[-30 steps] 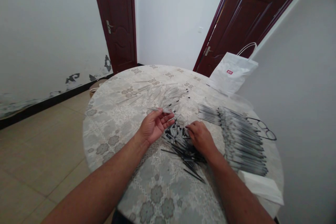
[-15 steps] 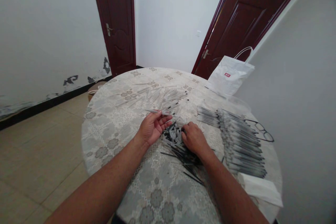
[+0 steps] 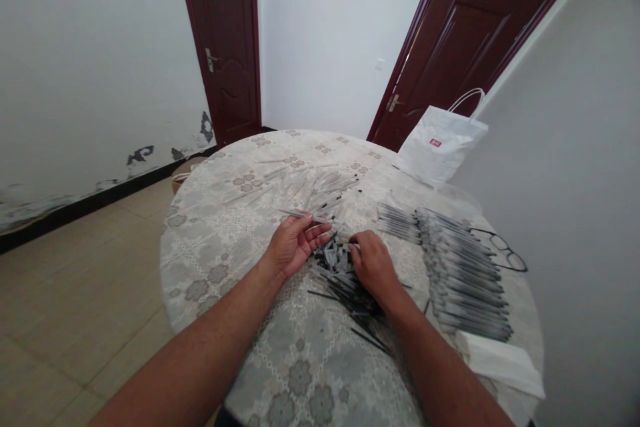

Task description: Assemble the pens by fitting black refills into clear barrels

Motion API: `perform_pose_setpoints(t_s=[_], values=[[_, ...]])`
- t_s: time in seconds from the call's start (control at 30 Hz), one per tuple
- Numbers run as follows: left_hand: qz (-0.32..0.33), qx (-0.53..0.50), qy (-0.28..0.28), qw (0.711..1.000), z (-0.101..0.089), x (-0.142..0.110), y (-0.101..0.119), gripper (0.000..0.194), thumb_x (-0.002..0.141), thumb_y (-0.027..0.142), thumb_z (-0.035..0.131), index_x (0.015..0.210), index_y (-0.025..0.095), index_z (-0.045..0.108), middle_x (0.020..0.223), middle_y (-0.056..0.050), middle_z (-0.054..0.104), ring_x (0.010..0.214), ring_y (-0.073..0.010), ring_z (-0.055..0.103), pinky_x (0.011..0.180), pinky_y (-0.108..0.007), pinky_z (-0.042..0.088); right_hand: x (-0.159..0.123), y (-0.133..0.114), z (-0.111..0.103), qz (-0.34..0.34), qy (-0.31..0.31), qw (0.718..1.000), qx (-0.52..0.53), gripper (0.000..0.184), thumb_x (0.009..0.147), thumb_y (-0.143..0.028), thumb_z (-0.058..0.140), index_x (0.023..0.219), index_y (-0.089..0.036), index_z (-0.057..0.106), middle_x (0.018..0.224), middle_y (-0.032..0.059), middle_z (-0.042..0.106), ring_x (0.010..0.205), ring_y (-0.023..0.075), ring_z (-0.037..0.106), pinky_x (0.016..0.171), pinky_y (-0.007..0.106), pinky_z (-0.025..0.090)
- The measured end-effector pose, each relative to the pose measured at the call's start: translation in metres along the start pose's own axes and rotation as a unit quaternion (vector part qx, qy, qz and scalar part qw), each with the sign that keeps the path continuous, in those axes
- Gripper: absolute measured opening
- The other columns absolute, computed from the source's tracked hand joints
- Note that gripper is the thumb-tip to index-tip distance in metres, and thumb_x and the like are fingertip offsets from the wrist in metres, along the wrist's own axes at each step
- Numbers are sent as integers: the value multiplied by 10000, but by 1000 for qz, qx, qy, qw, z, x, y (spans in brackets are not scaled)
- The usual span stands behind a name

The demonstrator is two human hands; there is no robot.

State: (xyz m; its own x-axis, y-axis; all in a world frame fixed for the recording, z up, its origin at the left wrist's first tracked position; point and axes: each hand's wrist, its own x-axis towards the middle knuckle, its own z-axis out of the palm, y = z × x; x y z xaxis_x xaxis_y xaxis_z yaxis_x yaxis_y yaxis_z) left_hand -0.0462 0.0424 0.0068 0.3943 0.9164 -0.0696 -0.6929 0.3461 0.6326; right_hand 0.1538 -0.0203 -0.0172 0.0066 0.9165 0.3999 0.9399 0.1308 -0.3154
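Note:
My left hand [image 3: 294, 245] pinches a thin clear pen barrel [image 3: 290, 212] between thumb and forefinger, its other fingers loosely curled. The barrel lies nearly level, pointing left. My right hand [image 3: 373, 263] is closed at the right side of a heap of small clear and black pen caps [image 3: 333, 257]. Its fingertips are bent inward, and whatever they grip is too small to make out. Under and in front of this hand lie thin black pen refills [image 3: 345, 297], partly hidden by the wrist. Beyond the left hand, many loose clear barrels [image 3: 310, 181] are spread out.
On the right, rows of assembled-looking pens [image 3: 465, 273] lie side by side, with black-framed glasses [image 3: 500, 247] beside them. A folded white paper or packet [image 3: 503, 363] sits near the front right edge. At the back right stands a white bag [image 3: 440, 147] on the round patterned tablecloth [image 3: 210, 293].
The view has shifted slightly, moving everything a little to the right. My right hand has drawn back slightly from the caps. My left hand keeps the barrel in nearly the same pose.

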Motion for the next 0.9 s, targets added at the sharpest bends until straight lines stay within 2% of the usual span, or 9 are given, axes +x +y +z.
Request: perform_pose_setpoints(t_s=[0.07,0.13,0.23,0.37,0.47,0.7,0.9], values=[[-10,17,-8,1000,1,-1,-1,229,800,183,736,926,170,545,888,-69,733,883,-262,746,742,-364,610,-2,-4,-7,3,40,995,97,184,957,-291,490,986,-194,644,957,85,649,922,221,584,860,343,443],[-21,33,-22,999,3,-3,-3,233,806,191,740,921,163,539,909,-81,734,885,-260,745,753,-367,607,-6,-9,-12,33,50,976,208,196,944,-349,533,998,-206,654,930,60,677,857,200,610,812,327,470],[-32,55,-41,997,6,-5,-5,236,819,205,737,938,153,540,953,-109,738,888,-250,742,771,-365,601,-12,-17,-14,95,36,932,349,220,888,-402,626,988,-209,663,887,33,699,794,184,629,756,309,493],[-36,77,-64,994,7,-8,-9,261,814,215,746,966,153,543,1004,-125,737,898,-250,739,809,-388,590,-16,-23,-12,120,38,879,460,235,844,-383,683,992,-205,643,846,14,680,751,162,612,708,288,495],[-38,83,-74,993,7,-8,-10,276,803,216,757,969,158,545,1028,-125,735,909,-256,738,829,-408,581,-15,-25,-12,124,46,864,486,224,831,-371,694,974,-208,637,837,6,676,728,150,605,683,276,495],[-44,96,-100,989,8,-9,-14,261,806,236,758,956,158,559,1013,-120,743,920,-257,736,891,-450,555,-16,-22,-11,134,59,871,470,210,830,-373,691,948,-204,651,842,12,691,726,153,612,675,275,493],[-45,111,-105,987,9,-10,-16,239,800,248,764,928,147,588,997,-121,746,919,-241,728,889,-437,556,-17,-21,-9,130,52,871,470,190,834,-364,690,938,-210,651,842,5,691,725,150,610,679,271,483]])
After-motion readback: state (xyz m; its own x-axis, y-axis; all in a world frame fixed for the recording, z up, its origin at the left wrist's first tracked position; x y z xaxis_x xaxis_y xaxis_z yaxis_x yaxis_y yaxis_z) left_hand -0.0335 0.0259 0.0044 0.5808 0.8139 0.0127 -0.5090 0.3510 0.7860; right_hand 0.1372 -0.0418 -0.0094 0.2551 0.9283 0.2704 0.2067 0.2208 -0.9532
